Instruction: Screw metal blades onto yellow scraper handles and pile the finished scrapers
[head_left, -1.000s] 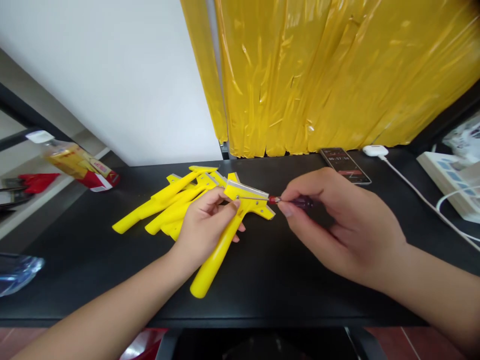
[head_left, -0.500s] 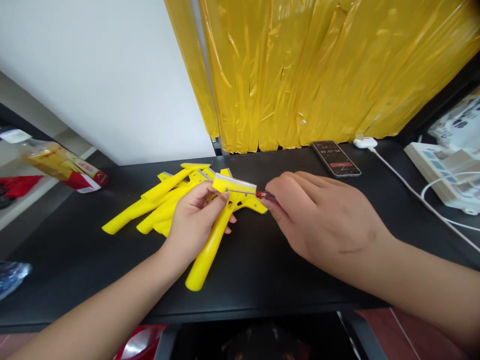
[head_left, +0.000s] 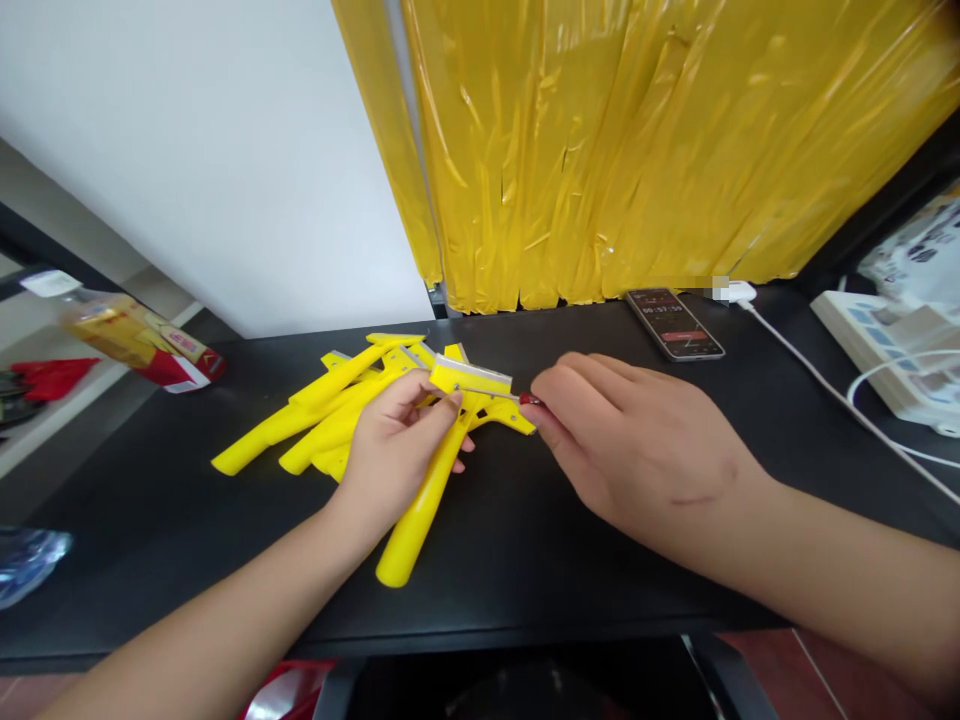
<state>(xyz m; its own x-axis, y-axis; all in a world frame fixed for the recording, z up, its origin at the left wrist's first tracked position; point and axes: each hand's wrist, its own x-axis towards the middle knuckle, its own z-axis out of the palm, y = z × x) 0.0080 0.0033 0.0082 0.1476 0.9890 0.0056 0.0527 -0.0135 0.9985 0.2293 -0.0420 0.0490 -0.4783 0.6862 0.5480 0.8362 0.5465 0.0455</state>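
Observation:
My left hand (head_left: 397, 440) grips a yellow plastic scraper (head_left: 424, 510) near its metal-edged head, with the long handle pointing toward me. My right hand (head_left: 630, 440) pinches a small screwdriver (head_left: 487, 393), whose red-and-dark handle is mostly hidden in my fingers. Its thin metal shaft reaches across to a small screw on the scraper head, and the tip appears to rest on it. Several more yellow scrapers (head_left: 315, 425) lie in a loose pile just left of my left hand, partly behind it.
The hands work over a black table (head_left: 150, 500). A phone showing a timer (head_left: 675, 323) lies at the back edge, below a yellow plastic sheet (head_left: 600, 150). A white power strip (head_left: 877, 350) with cables sits right; a bottle (head_left: 127, 335) lies far left.
My right hand has rolled over, now covering most of the screwdriver handle, and has moved left toward the scraper. The scraper stays in my left hand. The whole view has shifted slightly.

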